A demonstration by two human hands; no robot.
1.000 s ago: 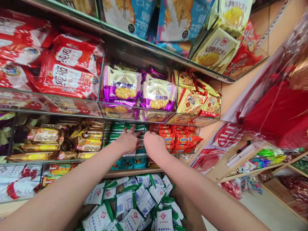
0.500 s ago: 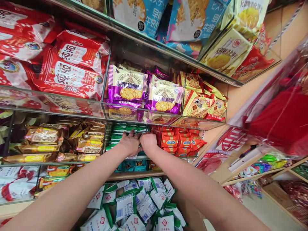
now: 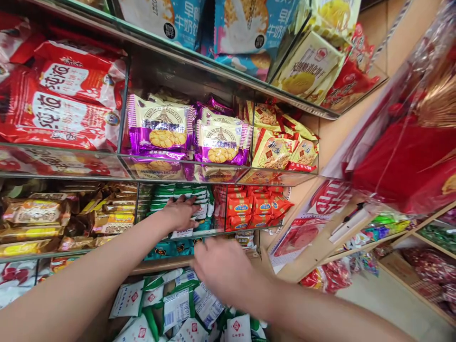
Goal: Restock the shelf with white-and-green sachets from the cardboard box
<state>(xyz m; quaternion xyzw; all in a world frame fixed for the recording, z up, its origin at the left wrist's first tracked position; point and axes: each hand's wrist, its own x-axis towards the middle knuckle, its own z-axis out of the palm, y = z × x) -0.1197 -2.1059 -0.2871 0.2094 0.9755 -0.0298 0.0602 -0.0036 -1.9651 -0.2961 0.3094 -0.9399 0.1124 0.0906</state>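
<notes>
Green-and-white sachets (image 3: 164, 202) stacked in rows in a shelf compartment, far side, centre. Left hand (image 3: 180, 213) over them, palm down, fingers spread and laid against the stack. More sachets of green and white, loose (image 3: 178, 306), lie jumbled in a cardboard carton (image 3: 160, 266), near side. Right hand (image 3: 226, 268) above the carton's right part, blurred; fingers curled, cannot tell whether they grip anything. Right of the stack: red-orange packets (image 3: 251, 206). Left: brown-wrapped snack bars (image 3: 39, 209). Higher shelf: purple-and-cream biscuit packs (image 3: 162, 126).
</notes>
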